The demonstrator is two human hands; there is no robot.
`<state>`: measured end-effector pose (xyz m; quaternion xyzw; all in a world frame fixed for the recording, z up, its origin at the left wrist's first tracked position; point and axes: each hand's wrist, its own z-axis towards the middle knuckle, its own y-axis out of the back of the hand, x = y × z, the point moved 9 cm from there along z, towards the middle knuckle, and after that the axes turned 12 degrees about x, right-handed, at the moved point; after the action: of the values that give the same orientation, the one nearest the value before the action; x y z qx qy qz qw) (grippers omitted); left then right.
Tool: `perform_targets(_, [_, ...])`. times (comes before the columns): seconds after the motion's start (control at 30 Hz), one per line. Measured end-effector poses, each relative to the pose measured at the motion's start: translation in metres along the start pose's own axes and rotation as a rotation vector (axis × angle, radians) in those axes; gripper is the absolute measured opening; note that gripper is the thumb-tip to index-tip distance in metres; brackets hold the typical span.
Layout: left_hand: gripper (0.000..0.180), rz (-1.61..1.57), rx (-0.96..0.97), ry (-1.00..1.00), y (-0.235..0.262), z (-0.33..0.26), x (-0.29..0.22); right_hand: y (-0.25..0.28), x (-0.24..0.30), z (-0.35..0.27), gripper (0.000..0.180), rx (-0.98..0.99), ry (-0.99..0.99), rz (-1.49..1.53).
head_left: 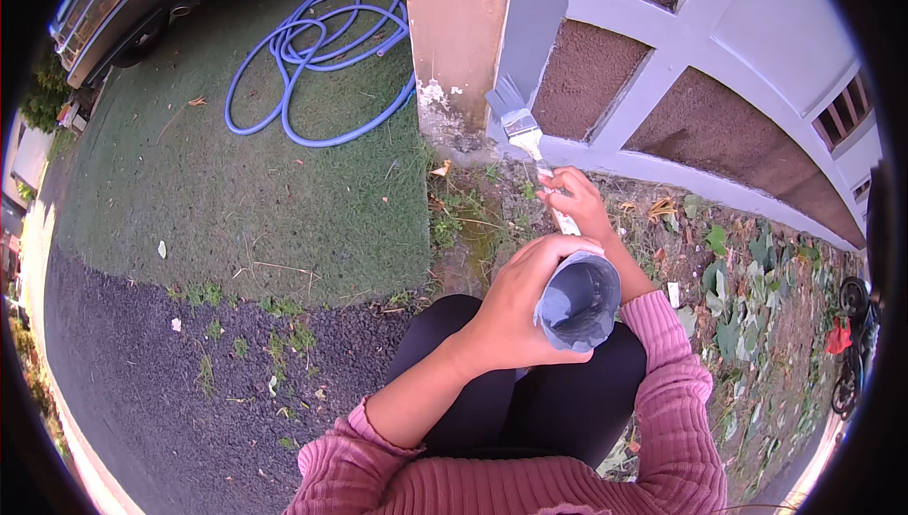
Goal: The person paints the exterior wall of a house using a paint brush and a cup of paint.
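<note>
My left hand [515, 312] is wrapped round a cup of grey paint [579, 302], held above my knees with its mouth facing up. Grey paint coats the inside of the cup. Beyond it, my right hand [577, 201] grips the pale handle of a paintbrush [523, 132]. The brush's grey, paint-laden bristles touch the lower part of a grey-painted pillar face [534, 33], close to its foot. Part of the brush handle is hidden behind my right fingers.
A beige pillar face [459, 18] with flaking paint adjoins the grey one. Rightward runs a pale-framed wall with rough brown panels [591, 80]. A coiled blue hose [284, 52] lies on green turf at the left, near a parked car [142, 4]. Leaves and weeds [742, 316] cover the ground rightward.
</note>
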<state>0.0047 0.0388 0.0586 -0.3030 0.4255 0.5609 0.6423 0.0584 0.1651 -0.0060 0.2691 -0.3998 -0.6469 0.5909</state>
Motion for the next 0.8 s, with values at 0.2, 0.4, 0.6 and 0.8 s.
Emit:
perform_targets(0.2, [0.075,0.020,-0.007,0.008,0.001,0.000,0.001,-0.012,-0.005,-0.015,0.022,0.084,-0.037,0.137])
perform_targets(0.4, [0.078,0.122,0.059,-0.025,-0.003,0.004,0.002,0.012,0.005,0.011,0.023,-0.036,0.025,0.069])
perform_targets(0.6, [0.078,0.127,0.061,-0.026,-0.004,0.003,0.002,-0.021,-0.018,-0.001,0.017,0.125,-0.103,0.105])
perform_targets(0.8, [0.078,0.148,0.047,-0.007,-0.001,0.001,0.001,-0.013,-0.005,-0.007,0.019,0.080,-0.062,0.151])
